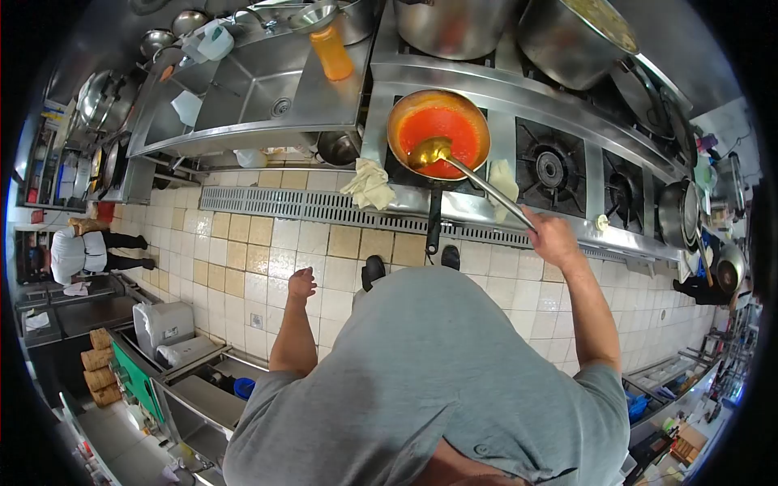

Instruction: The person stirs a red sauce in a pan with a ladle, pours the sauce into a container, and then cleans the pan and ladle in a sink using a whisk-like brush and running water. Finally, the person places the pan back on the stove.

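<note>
My right hand [551, 236] grips the long handle of a metal ladle [429, 151], whose bowl rests in the red sauce of a round pan [438, 132] on the stove. The pan's dark handle points toward me. My left hand [301, 283] hangs free at my side over the tiled floor, fingers loosely curled, holding nothing.
A steel stove [551, 170] with open burners runs right of the pan; big pots [454, 24] stand behind. A sink [251, 89] with an orange bottle [332, 53] lies left. A cloth [369, 185] hangs on the stove edge. Another person [89, 251] stands far left.
</note>
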`<action>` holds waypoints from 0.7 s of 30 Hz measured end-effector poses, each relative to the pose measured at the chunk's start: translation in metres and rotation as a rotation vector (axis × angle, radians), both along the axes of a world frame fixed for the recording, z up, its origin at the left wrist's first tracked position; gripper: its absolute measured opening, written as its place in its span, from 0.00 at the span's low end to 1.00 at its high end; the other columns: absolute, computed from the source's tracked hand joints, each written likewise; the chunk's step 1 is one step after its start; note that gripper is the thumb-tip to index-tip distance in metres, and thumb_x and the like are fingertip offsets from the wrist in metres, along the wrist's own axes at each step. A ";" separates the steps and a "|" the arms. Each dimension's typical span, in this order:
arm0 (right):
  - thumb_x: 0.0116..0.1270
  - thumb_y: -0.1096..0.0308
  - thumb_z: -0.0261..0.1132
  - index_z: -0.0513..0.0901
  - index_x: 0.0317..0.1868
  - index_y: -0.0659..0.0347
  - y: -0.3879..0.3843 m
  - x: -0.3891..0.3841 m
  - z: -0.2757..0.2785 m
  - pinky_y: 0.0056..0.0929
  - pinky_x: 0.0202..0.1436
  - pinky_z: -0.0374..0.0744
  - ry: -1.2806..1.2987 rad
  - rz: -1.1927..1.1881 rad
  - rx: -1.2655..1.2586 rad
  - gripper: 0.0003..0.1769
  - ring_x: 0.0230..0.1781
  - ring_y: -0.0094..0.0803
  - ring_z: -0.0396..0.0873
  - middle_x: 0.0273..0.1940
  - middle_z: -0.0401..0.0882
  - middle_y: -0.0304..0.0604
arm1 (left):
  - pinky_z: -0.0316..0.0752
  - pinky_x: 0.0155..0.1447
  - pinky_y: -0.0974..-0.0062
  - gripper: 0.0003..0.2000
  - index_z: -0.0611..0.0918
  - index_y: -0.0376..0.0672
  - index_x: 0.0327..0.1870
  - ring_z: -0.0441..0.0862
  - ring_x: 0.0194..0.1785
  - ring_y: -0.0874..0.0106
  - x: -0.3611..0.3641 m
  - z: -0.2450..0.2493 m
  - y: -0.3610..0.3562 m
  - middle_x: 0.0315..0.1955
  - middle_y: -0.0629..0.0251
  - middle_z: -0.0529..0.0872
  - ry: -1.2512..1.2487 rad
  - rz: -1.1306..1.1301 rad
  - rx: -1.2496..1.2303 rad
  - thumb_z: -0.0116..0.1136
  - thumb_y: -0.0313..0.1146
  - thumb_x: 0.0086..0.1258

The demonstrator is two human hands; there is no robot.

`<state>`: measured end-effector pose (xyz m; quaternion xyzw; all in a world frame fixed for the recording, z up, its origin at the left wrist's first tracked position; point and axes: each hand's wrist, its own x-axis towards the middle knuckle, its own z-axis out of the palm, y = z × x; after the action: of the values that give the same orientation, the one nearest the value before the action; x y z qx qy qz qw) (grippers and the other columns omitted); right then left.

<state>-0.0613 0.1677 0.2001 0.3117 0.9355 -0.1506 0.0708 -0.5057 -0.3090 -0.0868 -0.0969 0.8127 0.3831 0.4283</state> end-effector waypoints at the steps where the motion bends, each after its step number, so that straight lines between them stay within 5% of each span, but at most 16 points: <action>1: 0.64 0.70 0.66 0.77 0.68 0.59 0.006 0.007 0.004 0.48 0.49 0.83 -0.002 0.035 0.067 0.29 0.42 0.51 0.85 0.42 0.86 0.54 | 0.80 0.36 0.68 0.20 0.78 0.44 0.63 0.84 0.36 0.69 0.005 -0.005 0.001 0.43 0.62 0.85 -0.001 -0.005 0.003 0.58 0.44 0.76; 3: 0.63 0.71 0.66 0.78 0.68 0.57 0.019 0.018 0.013 0.47 0.48 0.84 -0.006 0.069 0.138 0.30 0.40 0.49 0.86 0.40 0.86 0.51 | 0.81 0.37 0.67 0.19 0.78 0.45 0.62 0.85 0.37 0.69 0.020 -0.008 0.004 0.43 0.63 0.85 -0.048 -0.174 0.007 0.59 0.43 0.76; 5: 0.62 0.71 0.68 0.78 0.68 0.54 0.030 0.026 0.023 0.48 0.44 0.84 -0.057 0.068 0.204 0.31 0.37 0.52 0.85 0.42 0.86 0.51 | 0.80 0.48 0.59 0.23 0.76 0.43 0.66 0.85 0.45 0.63 0.043 -0.009 0.012 0.51 0.57 0.85 -0.152 -0.069 -0.043 0.54 0.49 0.78; 11: 0.62 0.71 0.67 0.80 0.66 0.57 0.062 0.021 0.028 0.48 0.46 0.84 0.121 0.040 0.163 0.29 0.41 0.53 0.86 0.43 0.86 0.54 | 0.80 0.42 0.63 0.24 0.77 0.43 0.64 0.85 0.43 0.64 0.102 -0.026 0.001 0.51 0.58 0.85 -0.213 -0.071 -0.084 0.53 0.50 0.77; 13: 0.63 0.71 0.67 0.79 0.66 0.57 0.078 0.007 0.025 0.50 0.48 0.84 0.224 0.069 0.135 0.29 0.42 0.55 0.85 0.45 0.86 0.56 | 0.79 0.35 0.65 0.21 0.82 0.41 0.59 0.84 0.36 0.68 0.113 -0.024 -0.004 0.44 0.62 0.86 -0.189 -0.042 -0.096 0.55 0.48 0.76; 21: 0.64 0.69 0.67 0.81 0.60 0.61 0.149 -0.073 0.027 0.53 0.51 0.79 0.170 0.194 -0.086 0.22 0.47 0.61 0.81 0.43 0.84 0.62 | 0.80 0.38 0.67 0.21 0.80 0.43 0.62 0.84 0.39 0.69 0.135 -0.004 -0.021 0.44 0.63 0.85 -0.137 0.142 -0.106 0.55 0.46 0.77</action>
<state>-0.1340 0.3168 0.2268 0.2025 0.9566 -0.2087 0.0188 -0.3711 -0.3304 -0.0912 -0.2026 0.7916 0.3616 0.4489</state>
